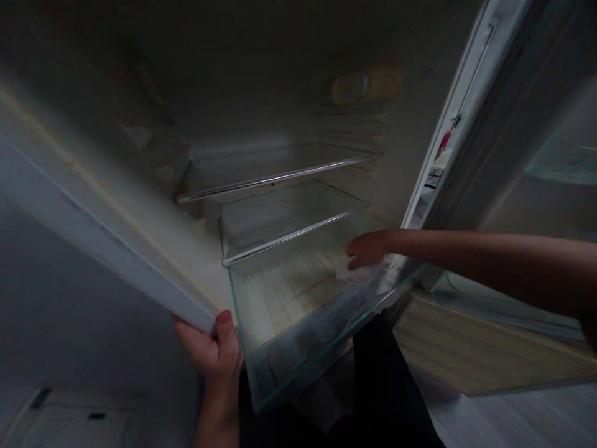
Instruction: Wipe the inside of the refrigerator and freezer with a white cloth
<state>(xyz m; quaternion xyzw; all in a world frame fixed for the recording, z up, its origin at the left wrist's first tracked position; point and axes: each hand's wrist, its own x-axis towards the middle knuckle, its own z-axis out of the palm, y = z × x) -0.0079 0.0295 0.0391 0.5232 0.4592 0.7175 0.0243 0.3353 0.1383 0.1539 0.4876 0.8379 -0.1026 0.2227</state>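
Note:
In the head view, a clear drawer (pixel 280 392) with a greenish rim is pulled partway out of a dim refrigerator. My left hand (pixel 212 348) grips the front edge of the refrigerator's side wall (pixel 186 298), thumb on the inner side, just left of the drawer. Over the drawer's right part reaches my right hand (pixel 368 249), its fingers curled on a crumpled white cloth (pixel 354 272). Whether the cloth is fabric or paper I cannot tell.
Two glass shelves with bright front trims, an upper shelf (pixel 280 180) and a lower shelf (pixel 289 238), sit above the drawer. An open door (pixel 513 155) stands at right, with a ribbed yellowish panel (pixel 485 348) low down. My dark-clothed legs (pixel 387 386) are below.

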